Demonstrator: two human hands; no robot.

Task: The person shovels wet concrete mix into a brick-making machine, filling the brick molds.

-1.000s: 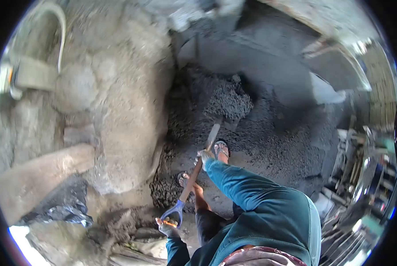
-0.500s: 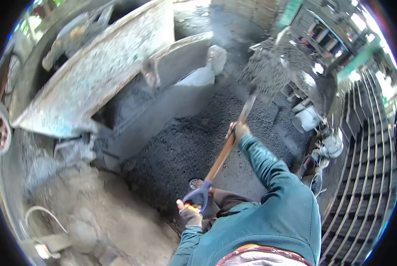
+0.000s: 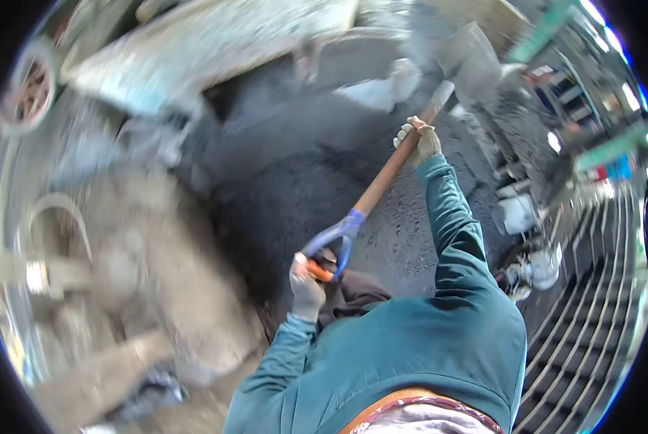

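I hold a shovel with a wooden shaft and a blue D-shaped handle, angled up and away to the right. My left hand, in a pale glove, is closed around the orange crossbar of that handle. Farther up the shaft, my gloved right hand grips the wood near the metal socket. The grey blade shows at the top right, its surface bare of any visible load. Below the shaft lies a bed of dark, crumbly material on the floor, partly smeared by motion.
A long pale, worn panel slants across the upper left, with a spoked wheel beside it. Slatted dark racks line the right side. A white container and a motor-like machine stand before them. Brown rubble lies left.
The dark material that was in the air around the blade is gone from there, and the blade shows bare. Both hands sit higher in view with the shovel, and the view has turned.
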